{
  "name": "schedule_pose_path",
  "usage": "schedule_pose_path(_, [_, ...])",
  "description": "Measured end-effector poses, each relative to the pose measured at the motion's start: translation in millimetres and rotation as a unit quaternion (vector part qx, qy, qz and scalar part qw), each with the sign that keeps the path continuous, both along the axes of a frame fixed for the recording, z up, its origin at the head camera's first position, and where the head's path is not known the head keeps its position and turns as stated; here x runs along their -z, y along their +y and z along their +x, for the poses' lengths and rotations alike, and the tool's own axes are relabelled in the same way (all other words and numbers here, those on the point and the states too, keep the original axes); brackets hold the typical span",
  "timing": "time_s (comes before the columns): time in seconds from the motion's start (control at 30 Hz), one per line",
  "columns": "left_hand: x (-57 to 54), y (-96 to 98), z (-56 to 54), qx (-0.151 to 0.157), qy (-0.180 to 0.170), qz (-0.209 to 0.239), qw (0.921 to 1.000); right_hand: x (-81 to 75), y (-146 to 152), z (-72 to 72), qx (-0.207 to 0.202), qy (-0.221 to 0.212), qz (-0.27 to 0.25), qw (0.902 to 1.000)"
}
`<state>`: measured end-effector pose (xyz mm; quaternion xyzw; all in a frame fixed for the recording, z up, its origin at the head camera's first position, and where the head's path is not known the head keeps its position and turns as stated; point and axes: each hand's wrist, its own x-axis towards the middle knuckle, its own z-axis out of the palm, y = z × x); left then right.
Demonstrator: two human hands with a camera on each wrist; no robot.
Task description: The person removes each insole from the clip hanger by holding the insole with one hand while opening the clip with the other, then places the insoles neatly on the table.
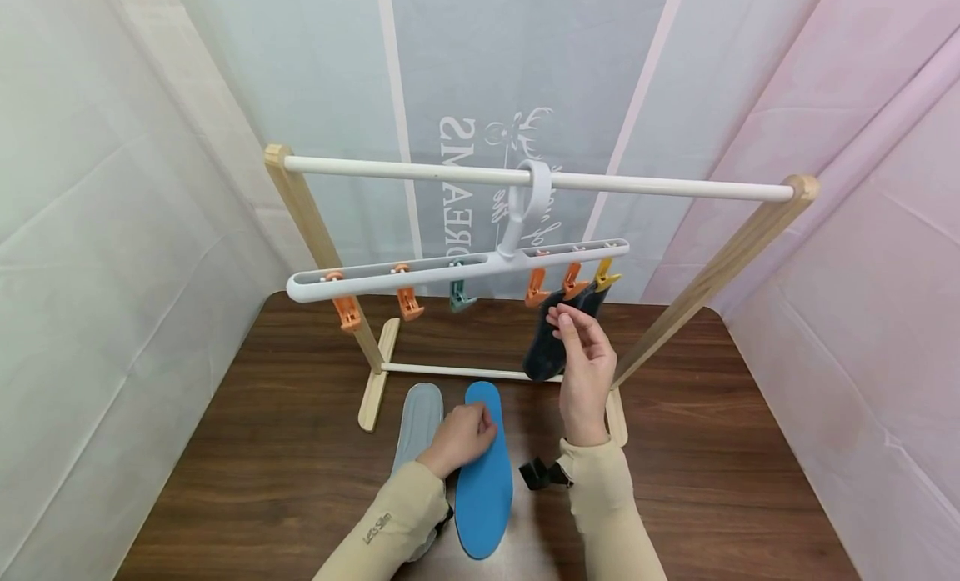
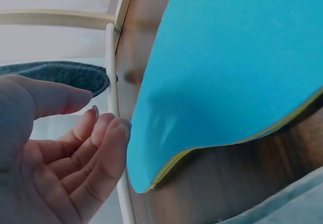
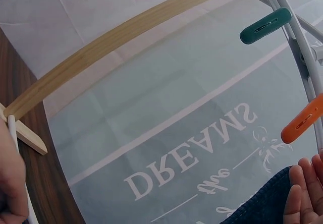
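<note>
Under the white hanger, a dark insole hung down by an orange clip and a yellow clip. I could not tell if a second dark one hung behind it. The right hand was at its front, thumb and fingertips close together, but I could not tell if they had hold of it. The left hand was just over a blue insole, its fingers softly bent, with a gap between thumb and fingers and nothing in it. The blue insole lay on the tabletop, just beside a gray insole.

The blue insole looked light and bendy, and not likely to break. Its top looked smooth, so it might slip a little. The far, narrow end seemed a good spot to pinch. The dark insole looked soft and fuzzy, and would likely swing if bumped.

Brown wood spread wide on both sides of the insoles. Up above, room was tighter: the right post stood near the right hand, and the low bar ran just past the blue insole's far tip.
</note>
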<state>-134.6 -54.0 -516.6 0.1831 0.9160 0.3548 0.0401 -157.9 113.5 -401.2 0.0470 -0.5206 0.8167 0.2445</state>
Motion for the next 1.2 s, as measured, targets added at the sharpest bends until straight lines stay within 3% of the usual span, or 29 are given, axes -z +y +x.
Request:
schedule_pose_path(0.23, [-9.6, 5.9, -14.6, -0.020, 0.012, 0.026, 0.9994, -1.6, 2, -2.6, 0.009, 0.012, -0.007, 0.9999])
schedule_pose_path(0.4, [-17.8, 13.3, -24.2, -0.030, -0.002, 0.036, 0.9989, -2.0, 3, -2.1, 0.009, 0.014, -0.012, 0.9998])
schedule_pose_path(0.63, [-29.1, 22.6, -33.4, -0.020, -0.020, 0.042, 0.9987, -2.9, 6, -2.8, 0.017, 0.017, -0.023, 0.9995])
schedule_pose_path(1.2, [-41.0, 34.8, -51.0, -0.020, -0.032, 0.040, 0.9985, -0.7, 7, -0.6, 0.018, 0.008, -0.031, 0.9993])
